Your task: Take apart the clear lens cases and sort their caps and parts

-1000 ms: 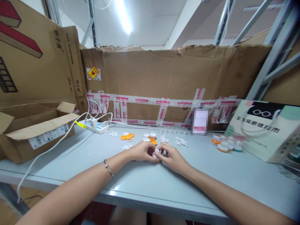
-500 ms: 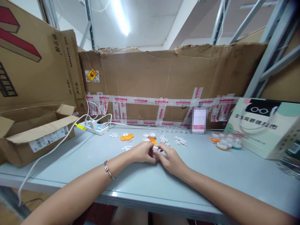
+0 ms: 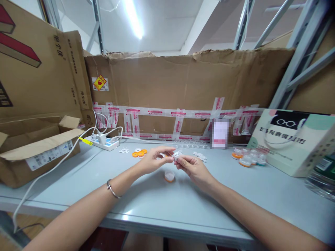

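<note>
A small white plastic part (image 3: 177, 156) is pinched between the thumb and fingers of my right hand (image 3: 192, 169), just above the table. Its exact kind is too small to make out. My left hand (image 3: 155, 161) hovers beside it, thumb and fingers apart around a gap and holding nothing I can see. Below the two hands, a round clear cup with an orange base (image 3: 169, 176) stands upright on the table. Behind my left hand, white and orange round pieces are partly hidden. Small white parts (image 3: 200, 156) lie in a pile behind my right hand.
Orange and white discs (image 3: 139, 153) and small white pieces (image 3: 124, 150) lie at the left. Clear cups line the back. Several capped round pieces (image 3: 248, 158) sit near a paper bag (image 3: 285, 146) at right. A power strip (image 3: 107, 143) and open carton (image 3: 47, 150) stand left.
My hands have risen and drawn slightly apart, and the left has opened. The orange-based cup now shows on the table below them. My right hand now pinches a small white part.
</note>
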Tool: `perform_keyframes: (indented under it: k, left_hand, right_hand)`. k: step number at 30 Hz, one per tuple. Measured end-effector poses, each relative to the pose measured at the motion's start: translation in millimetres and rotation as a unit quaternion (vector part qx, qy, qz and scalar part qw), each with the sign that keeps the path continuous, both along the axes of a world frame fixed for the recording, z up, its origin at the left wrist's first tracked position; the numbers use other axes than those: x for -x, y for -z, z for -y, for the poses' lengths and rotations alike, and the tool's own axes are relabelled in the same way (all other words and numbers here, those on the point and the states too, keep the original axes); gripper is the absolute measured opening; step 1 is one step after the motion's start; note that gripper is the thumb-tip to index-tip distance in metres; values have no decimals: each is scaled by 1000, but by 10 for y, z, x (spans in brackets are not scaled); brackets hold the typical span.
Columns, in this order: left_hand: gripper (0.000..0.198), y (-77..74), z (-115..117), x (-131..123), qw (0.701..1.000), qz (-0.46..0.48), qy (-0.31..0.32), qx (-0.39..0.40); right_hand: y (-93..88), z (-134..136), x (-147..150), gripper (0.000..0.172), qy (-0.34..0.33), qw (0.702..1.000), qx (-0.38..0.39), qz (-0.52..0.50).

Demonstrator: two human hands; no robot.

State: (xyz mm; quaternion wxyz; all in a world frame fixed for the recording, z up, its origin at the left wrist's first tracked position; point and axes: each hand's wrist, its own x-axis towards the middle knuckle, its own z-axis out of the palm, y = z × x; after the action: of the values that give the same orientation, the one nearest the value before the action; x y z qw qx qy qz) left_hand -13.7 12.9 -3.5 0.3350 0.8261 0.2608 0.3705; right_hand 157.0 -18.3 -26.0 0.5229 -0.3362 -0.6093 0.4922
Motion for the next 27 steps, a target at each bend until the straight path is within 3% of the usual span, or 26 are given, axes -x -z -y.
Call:
perform_keyframes:
  k: [3, 6, 11, 15, 27]
  left_hand:
    - [24, 57, 9, -55, 998, 33, 42, 20]
    - [19, 81, 18, -90, 997, 56, 39, 33]
    - [19, 65, 33, -94, 997, 74, -7, 14]
    - [16, 67, 58, -85, 995, 34, -53, -77]
    - [19, 137, 31, -71, 958, -46, -98, -264]
  right_hand:
    - [-6, 17, 12, 30, -33, 997, 60, -30]
    - [-1, 15, 4, 30, -37, 995, 84, -32]
    - [-1, -15, -25, 28, 43, 998, 52, 10]
    - [-20, -15, -28, 23, 113, 994, 4, 13]
    - [9, -4, -31, 26, 53, 998, 33, -18]
